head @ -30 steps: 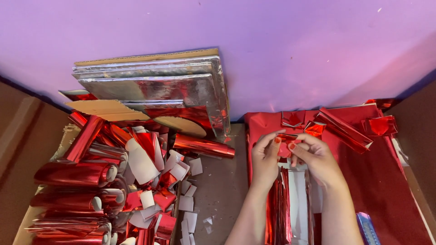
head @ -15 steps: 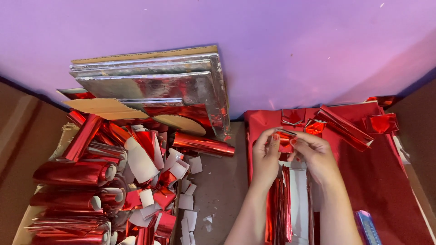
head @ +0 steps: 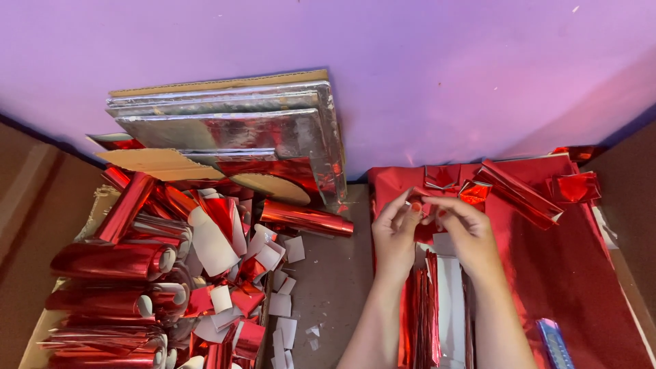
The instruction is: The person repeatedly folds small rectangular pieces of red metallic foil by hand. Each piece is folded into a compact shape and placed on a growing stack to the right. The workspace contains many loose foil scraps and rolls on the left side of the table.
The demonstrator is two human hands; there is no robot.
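Observation:
My left hand point(head: 395, 236) and my right hand point(head: 466, 229) meet over a red foil sheet point(head: 581, 273) spread on the floor. Together their fingertips pinch a small folded piece of red foil point(head: 422, 205), mostly hidden by the fingers. Below the hands lies a long strip of red foil with a white backing point(head: 437, 314). Small folded red foil pieces point(head: 443, 176) rest just beyond the hands, and a longer folded red strip point(head: 519, 195) lies to their right.
A heap of red foil rolls point(head: 109, 263) and white paper scraps point(head: 280, 304) fills the left side. Silver-covered boards point(head: 225, 130) lean against the purple wall point(head: 410, 61). One red roll point(head: 306, 219) lies near my left hand. A blue tool point(head: 555, 342) sits at bottom right.
Both hands have lifted slightly toward the wall while working the small red foil piece between their fingertips. The piles have not moved.

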